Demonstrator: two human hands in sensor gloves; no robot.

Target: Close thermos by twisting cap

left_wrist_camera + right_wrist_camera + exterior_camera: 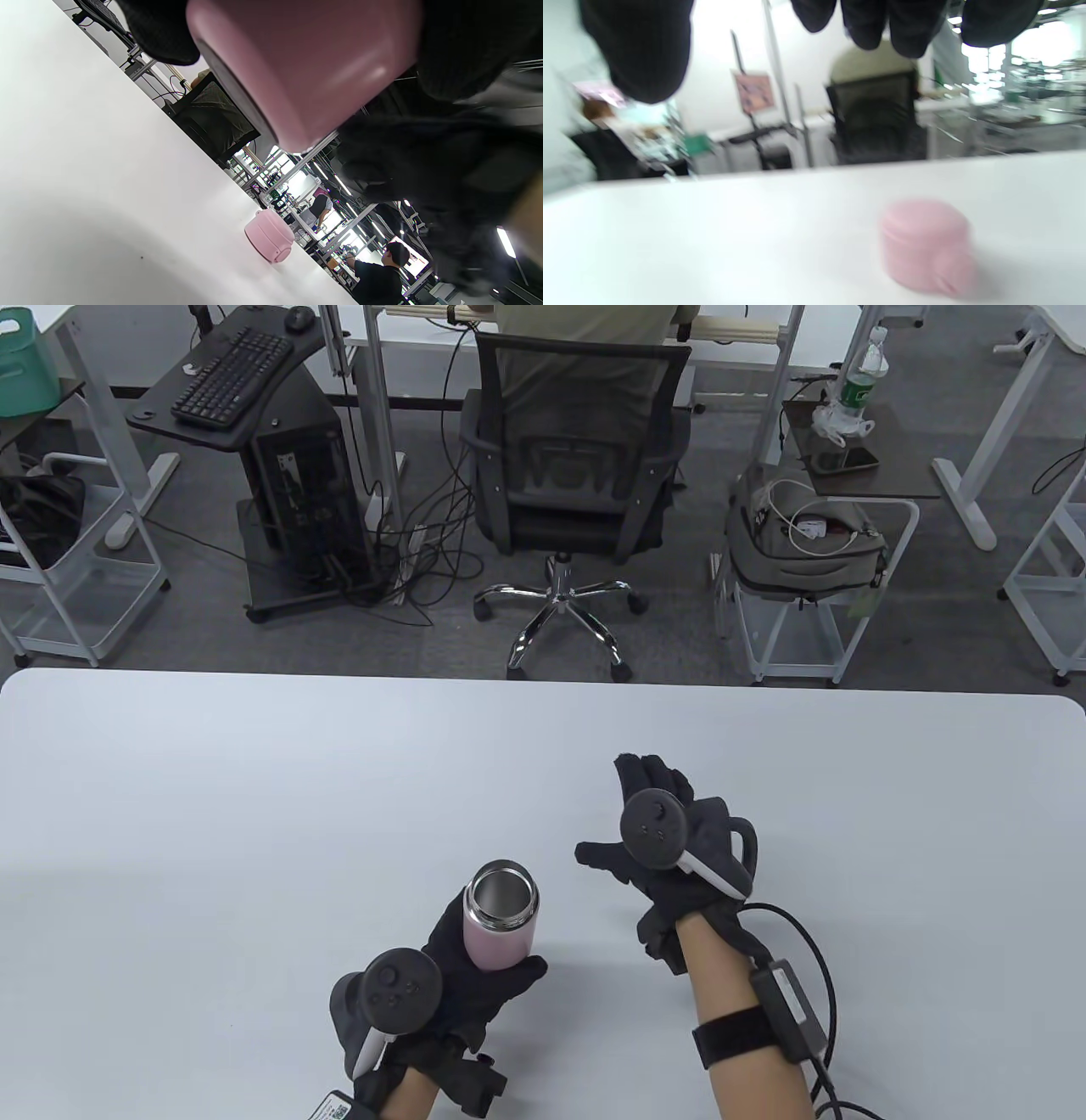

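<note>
My left hand (pixel 490 957) grips a pink thermos (pixel 501 920) around its lower body and holds it tilted, with its steel mouth open and uncapped. The thermos base fills the top of the left wrist view (pixel 305 63). The pink cap (pixel 927 245) lies on the white table (pixel 254 814) and also shows in the left wrist view (pixel 270 235). My right hand (pixel 619 814) is open and empty, its fingers spread, hovering above the cap. In the table view the hand hides the cap. In the right wrist view the fingertips (pixel 891 29) hang above the cap without touching it.
Beyond the table's far edge stand an office chair (pixel 577 466) with a seated person, a black cart with a keyboard (pixel 233 373), and white racks (pixel 806 585). A cable (pixel 814 950) trails from my right wrist.
</note>
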